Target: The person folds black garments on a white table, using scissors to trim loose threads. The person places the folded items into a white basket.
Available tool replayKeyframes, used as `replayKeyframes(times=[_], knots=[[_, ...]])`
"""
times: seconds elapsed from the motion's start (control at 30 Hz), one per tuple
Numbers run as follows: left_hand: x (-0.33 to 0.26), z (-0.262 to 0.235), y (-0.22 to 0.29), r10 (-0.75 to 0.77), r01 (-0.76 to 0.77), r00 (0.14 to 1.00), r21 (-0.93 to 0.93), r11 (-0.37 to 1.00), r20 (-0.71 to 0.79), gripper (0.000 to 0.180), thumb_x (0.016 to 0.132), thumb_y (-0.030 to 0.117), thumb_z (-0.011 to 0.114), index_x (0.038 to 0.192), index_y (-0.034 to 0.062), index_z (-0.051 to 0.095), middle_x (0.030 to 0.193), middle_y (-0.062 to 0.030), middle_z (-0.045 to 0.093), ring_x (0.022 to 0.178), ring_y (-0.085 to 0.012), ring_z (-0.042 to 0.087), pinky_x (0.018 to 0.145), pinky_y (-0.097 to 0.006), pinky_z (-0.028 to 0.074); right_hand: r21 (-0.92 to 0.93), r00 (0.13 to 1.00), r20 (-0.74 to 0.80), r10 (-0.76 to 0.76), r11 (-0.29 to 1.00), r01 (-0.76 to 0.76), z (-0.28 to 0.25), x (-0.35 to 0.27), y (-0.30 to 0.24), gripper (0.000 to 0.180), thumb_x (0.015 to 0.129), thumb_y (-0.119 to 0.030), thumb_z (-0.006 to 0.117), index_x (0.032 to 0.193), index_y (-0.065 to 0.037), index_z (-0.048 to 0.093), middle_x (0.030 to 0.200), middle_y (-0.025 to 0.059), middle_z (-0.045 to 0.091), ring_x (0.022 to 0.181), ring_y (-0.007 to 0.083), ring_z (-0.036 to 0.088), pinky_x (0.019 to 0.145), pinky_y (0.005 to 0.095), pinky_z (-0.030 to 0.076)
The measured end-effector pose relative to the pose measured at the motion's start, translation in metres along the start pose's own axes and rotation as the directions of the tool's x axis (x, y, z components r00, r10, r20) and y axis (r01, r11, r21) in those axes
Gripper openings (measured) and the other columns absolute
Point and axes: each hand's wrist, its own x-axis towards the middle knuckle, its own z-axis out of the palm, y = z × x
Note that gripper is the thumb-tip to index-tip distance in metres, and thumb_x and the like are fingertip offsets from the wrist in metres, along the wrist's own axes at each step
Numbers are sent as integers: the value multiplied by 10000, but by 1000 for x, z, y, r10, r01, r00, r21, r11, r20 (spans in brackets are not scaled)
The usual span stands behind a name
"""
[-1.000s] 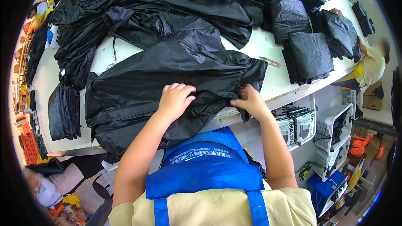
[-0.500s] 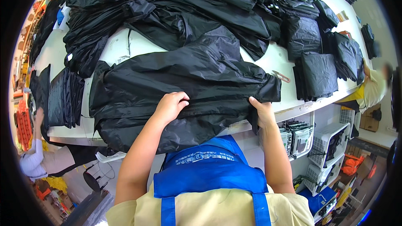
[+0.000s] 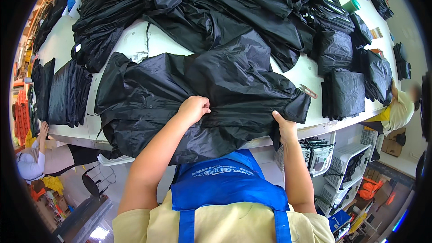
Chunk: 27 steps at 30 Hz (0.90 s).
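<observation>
A black garment of thin, shiny fabric point(image 3: 148, 85) lies crumpled along the near edge of the white table point(image 3: 164, 42), part of it hanging over that edge. Near its middle, my left hand point(image 3: 194, 109) is closed with the fingertips pinching a fold. My right hand point(image 3: 285, 123) grips the narrow right end, thumb on top and the other fingers hidden beneath the cloth. Just beyond that end lies a small pair of reddish thread snips point(image 3: 308, 91). A white tag point(image 3: 138, 56) shows at the garment's far left edge.
A large heap of black garments point(image 3: 225, 0) covers the far side. Folded black stacks stand at the right point(image 3: 346, 92) and left point(image 3: 67, 94). White wire baskets point(image 3: 344, 164) sit below the table. Co-workers are at the far left point(image 3: 33, 159) and right point(image 3: 400, 110).
The garment's middle is more bunched toward my left hand, which has moved slightly right and pinches the cloth. My right hand still holds the right end. The whole view has shifted slightly.
</observation>
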Motion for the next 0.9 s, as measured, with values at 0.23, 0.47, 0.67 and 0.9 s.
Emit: replayKeyframes(times=[0.23, 0.47, 0.67, 0.9], knots=[[4, -5, -2, -71, 68, 995, 43, 997, 64, 182, 735, 211, 740, 762, 57, 647, 766, -132, 646, 741, -322, 634, 647, -413, 482, -45, 998, -11, -68, 997, 68, 4, 1, 0, 497, 801, 19, 695, 1264, 20, 514, 1201, 88, 580, 1060, 222, 561, 975, 337, 430], [-76, -42, 10, 106, 59, 941, 465, 883, -320, 154, 738, 127, 641, 887, 117, 605, 835, -57, 610, 842, -263, 594, 733, -407, 467, -322, 956, -119, -267, 922, 217, -34, 70, -29, 537, 799, -82, 728, 1284, 19, 518, 1227, 90, 574, 1106, 220, 525, 1023, 312, 353], [-200, -97, -71, -280, 354, 830, 69, 933, -482, 251, 674, -75, 622, 899, 37, 601, 897, -103, 655, 874, -275, 631, 797, -375, 487, -208, 973, -157, -169, 969, 135, -54, 122, -60, 523, 783, -64, 740, 1263, 13, 548, 1217, 103, 598, 1085, 233, 557, 989, 337, 402], [-286, -125, -166, -483, 271, 834, -565, 779, -266, 221, 720, -95, 627, 924, -14, 655, 1212, -117, 588, 1061, -228, 589, 915, -327, 466, -478, 822, -344, -454, 838, 263, -85, 118, -50, 302, 839, -120, 709, 1035, 76, 587, 974, 132, 640, 816, 194, 579, 731, 356, 478]])
